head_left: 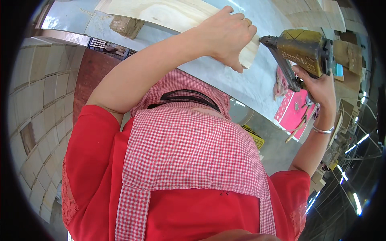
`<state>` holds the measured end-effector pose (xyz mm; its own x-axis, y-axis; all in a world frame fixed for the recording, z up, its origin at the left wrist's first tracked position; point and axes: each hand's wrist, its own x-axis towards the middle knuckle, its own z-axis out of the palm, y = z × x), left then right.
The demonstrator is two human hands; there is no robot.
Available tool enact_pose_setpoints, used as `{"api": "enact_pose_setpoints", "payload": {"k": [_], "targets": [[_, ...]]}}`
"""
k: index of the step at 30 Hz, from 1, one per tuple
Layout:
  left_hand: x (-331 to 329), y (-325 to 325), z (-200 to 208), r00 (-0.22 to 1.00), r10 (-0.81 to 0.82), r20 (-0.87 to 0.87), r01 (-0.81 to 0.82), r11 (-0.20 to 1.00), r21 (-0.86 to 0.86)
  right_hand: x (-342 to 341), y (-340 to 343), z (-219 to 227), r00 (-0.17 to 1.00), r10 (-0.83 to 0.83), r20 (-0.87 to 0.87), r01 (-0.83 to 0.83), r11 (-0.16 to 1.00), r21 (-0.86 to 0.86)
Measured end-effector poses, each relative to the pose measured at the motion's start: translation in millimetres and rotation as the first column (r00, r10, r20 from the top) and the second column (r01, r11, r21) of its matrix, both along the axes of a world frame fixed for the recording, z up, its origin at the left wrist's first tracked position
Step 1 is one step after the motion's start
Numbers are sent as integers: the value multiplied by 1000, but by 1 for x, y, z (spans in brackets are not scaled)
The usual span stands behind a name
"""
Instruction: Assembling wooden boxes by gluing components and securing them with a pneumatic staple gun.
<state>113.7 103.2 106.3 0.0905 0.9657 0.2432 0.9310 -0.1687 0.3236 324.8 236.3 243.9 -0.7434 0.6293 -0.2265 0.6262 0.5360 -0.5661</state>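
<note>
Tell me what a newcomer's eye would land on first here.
Probably the dark yellowish nail or staple gun at upper right, held in the right hand with its nose near the end of a pale wooden board. Next comes the red-and-white checked apron filling the middle. At top centre, the left hand grips the board near its right end.

Long pale wooden board on bluish tabletop; olive-black nail gun, nose near board's end.
</note>
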Motion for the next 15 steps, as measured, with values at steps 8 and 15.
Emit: {"api": "enact_pose_setpoints", "payload": {"k": [8,15], "targets": [[-5,3,1,998,-29,-54,28,999,-26,21,0,-17,985,-67,-162,90,986,138],[-68,-11,13,997,22,70,-8,981,-195,152,2,-45,824,-557,-100,566,816,119]]}}
